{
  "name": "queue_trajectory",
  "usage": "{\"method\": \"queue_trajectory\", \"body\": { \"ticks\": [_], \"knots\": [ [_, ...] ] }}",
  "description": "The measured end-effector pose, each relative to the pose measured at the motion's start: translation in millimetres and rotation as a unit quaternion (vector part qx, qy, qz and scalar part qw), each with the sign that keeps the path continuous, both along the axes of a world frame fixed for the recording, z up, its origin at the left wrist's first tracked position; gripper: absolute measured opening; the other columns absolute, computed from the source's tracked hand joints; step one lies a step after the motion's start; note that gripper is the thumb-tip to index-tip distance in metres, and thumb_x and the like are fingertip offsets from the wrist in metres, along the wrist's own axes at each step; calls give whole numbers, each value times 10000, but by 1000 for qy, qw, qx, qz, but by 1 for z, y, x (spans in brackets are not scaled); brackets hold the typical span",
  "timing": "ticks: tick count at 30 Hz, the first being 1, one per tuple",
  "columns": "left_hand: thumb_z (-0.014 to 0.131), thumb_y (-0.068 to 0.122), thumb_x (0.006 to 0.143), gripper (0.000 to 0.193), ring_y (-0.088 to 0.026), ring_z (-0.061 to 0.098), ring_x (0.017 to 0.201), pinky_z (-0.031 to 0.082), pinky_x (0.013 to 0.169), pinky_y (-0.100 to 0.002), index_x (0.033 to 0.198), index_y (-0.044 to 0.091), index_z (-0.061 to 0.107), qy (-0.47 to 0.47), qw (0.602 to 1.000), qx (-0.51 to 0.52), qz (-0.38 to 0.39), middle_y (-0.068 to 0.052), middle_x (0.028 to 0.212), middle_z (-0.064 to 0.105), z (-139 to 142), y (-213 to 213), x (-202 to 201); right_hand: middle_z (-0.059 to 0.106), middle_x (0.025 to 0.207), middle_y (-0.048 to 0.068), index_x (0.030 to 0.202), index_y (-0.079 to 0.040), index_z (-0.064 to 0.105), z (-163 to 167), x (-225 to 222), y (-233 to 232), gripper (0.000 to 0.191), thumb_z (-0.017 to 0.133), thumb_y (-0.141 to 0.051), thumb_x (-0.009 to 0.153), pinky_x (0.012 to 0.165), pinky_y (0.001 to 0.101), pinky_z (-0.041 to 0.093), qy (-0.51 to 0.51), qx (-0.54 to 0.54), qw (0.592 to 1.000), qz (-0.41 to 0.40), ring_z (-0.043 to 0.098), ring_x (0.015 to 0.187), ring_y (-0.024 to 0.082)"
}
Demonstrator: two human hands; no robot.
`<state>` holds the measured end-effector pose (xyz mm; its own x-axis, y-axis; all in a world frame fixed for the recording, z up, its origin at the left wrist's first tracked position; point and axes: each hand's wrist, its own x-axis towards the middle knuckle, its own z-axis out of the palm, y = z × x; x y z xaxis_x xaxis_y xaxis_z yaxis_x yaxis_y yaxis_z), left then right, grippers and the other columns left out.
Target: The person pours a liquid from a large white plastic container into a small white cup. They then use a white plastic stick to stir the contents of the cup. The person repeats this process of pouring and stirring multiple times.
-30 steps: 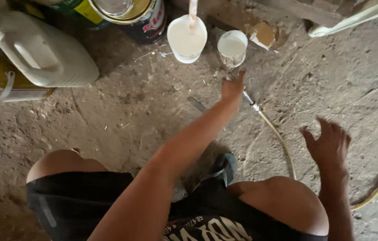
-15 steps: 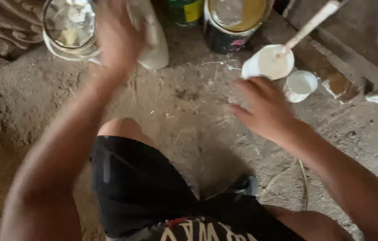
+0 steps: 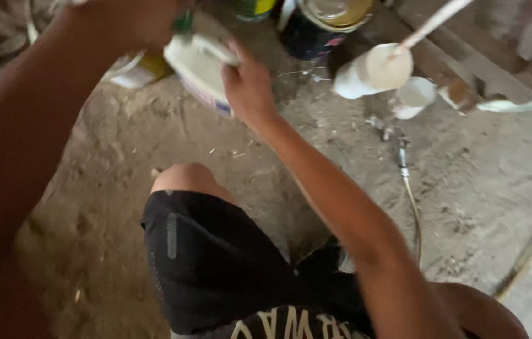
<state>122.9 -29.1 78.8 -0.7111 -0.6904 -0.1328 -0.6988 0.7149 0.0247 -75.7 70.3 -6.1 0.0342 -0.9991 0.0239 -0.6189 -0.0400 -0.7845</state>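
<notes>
My right hand (image 3: pixel 247 81) grips the white jug (image 3: pixel 200 66) handle; its long axis runs eleven to five. My left hand (image 3: pixel 128 19) grip I cannot tell.

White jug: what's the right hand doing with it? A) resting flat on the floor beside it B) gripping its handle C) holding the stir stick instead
B: the right hand is closed around the handle of the white plastic jug, while the stir stick stands untouched in the white cup of paint.
</notes>
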Motion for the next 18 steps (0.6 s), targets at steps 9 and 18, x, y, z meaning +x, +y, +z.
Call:
{"method": "queue_trajectory", "body": {
  "ticks": [9,18],
  "knots": [
    [741,585,973,612,-215,576,518,513,444,-358,824,-5,678,279,954,-29,-110,-119,701,606,47,88,-112,733,1195,155,1343,-14,646,175,-158,129,270,621,-97,1087,843,306,658,-46,-7,999,27,751,1011,196],
    [639,461,947,450,-294,662,783,541,598,-398,931,14,689,402,905,109,-89,-159,781,635,88,116,-264,726,933,151,1237,38,723,241,-242,173,182,676,-73,1100,594,247,497,181,-144,971,-63,657,711,180]
  ]
}}
